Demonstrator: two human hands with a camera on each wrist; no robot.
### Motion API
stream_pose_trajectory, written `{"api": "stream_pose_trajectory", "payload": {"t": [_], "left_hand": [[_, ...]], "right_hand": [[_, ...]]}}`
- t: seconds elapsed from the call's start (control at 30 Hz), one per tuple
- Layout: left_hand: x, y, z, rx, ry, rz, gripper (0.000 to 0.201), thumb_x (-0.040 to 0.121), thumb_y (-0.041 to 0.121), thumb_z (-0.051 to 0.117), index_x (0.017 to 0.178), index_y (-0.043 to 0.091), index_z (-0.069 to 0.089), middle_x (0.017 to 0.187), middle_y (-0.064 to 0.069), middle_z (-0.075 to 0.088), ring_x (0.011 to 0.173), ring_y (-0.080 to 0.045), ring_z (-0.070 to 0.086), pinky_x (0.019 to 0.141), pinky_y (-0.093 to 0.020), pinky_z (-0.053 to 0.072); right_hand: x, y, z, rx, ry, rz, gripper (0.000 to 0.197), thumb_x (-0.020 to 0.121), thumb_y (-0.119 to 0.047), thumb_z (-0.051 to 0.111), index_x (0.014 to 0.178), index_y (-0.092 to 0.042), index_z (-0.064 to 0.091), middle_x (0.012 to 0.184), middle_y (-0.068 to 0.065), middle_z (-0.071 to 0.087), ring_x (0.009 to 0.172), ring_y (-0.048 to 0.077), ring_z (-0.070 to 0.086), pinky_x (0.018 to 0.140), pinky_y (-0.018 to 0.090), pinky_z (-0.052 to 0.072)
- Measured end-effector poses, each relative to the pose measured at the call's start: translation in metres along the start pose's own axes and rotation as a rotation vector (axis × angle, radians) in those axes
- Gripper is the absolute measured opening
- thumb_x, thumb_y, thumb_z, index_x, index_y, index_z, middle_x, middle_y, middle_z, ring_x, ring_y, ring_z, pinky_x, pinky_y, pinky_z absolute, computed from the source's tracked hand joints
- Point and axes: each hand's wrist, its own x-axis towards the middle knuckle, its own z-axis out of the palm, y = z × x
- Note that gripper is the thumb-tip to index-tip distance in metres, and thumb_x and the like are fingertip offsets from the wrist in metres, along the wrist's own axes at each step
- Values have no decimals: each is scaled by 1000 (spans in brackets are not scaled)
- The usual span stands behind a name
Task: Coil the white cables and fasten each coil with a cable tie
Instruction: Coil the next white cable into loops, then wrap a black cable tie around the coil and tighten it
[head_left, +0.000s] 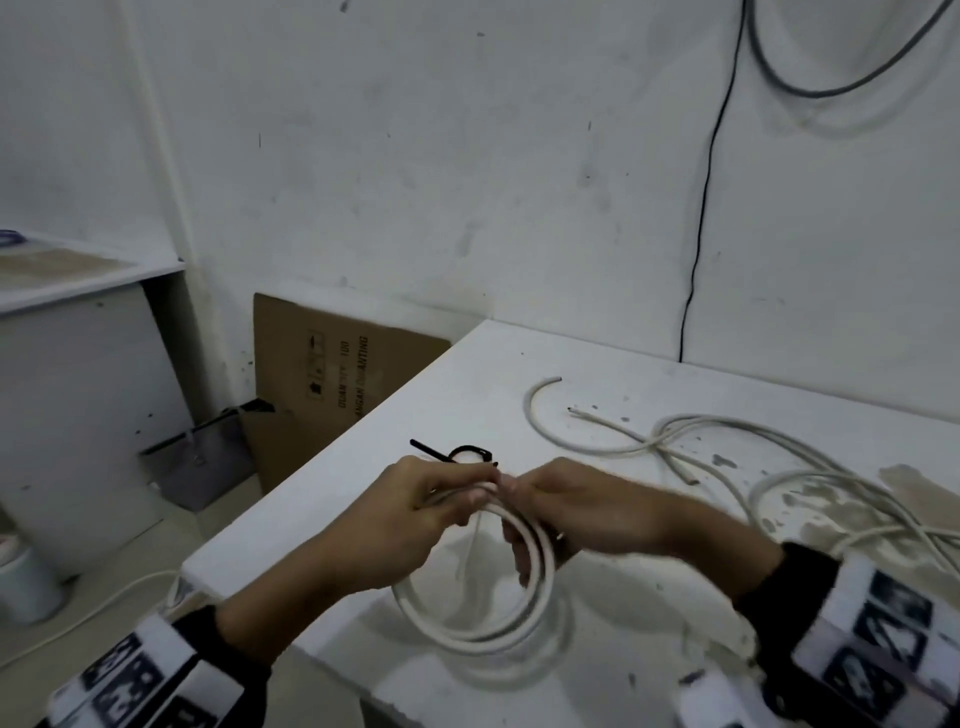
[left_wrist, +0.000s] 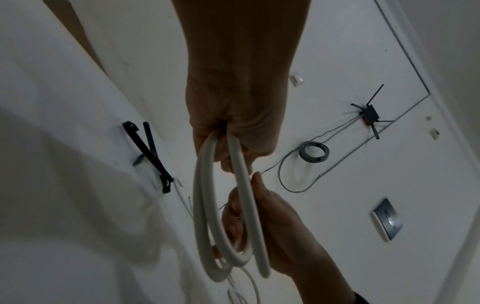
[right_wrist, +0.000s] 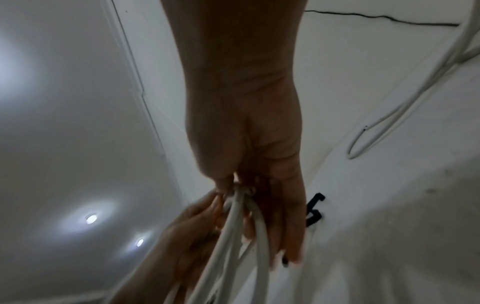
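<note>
A white cable coil (head_left: 524, 597) of a few loops hangs above the near left corner of the white table (head_left: 597, 691). My left hand (head_left: 447, 499) grips the top of the coil (left_wrist: 221, 205) in its fist. My right hand (head_left: 550, 493) meets it there, thumb on top and fingers curled through the loops. In the right wrist view my right hand (right_wrist: 259, 185) pinches the strands of the coil (right_wrist: 241, 236) next to my left hand's fingers (right_wrist: 205, 211). Black cable ties (head_left: 467, 453) lie on the table just beyond my hands, also in view as cable ties (left_wrist: 150, 152).
Loose white cables (head_left: 779, 467) sprawl over the right part of the table, with a short curved piece (head_left: 540, 415) further back. A cardboard box (head_left: 332, 374) leans on the wall left of the table, beside a grey cabinet (head_left: 78, 389). A black wire (head_left: 701, 234) runs down the wall.
</note>
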Motion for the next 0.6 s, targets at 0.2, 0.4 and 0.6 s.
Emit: {"api": "stream_pose_trajectory", "payload": {"t": [0.2,0.4,0.6], "left_hand": [[3,-17,-15,-80,25,-111,24,94,15,51,105,21,71,62,6,50,36,-6,33,38,-15,27],[16,-8,-11,-18,-3,-63,23,94,7,51,108,9,69,60,9,55,34,4,43,39,-4,28],[29,-1,-7,-56,-13,-73,23,94,4,49,105,7,69,55,20,60,34,7,44,39,-1,29]], "right_hand": [[79,7,-38,-130,347,130,38,98,-29,43,103,1,64,92,16,65,71,23,63,62,28,53],[126,18,-31,-563,362,168,34,90,-26,54,96,3,70,102,19,69,95,31,63,72,28,46],[140,27,-37,-625,482,101,22,84,-13,58,96,3,66,104,21,65,90,28,58,70,28,41]]}}
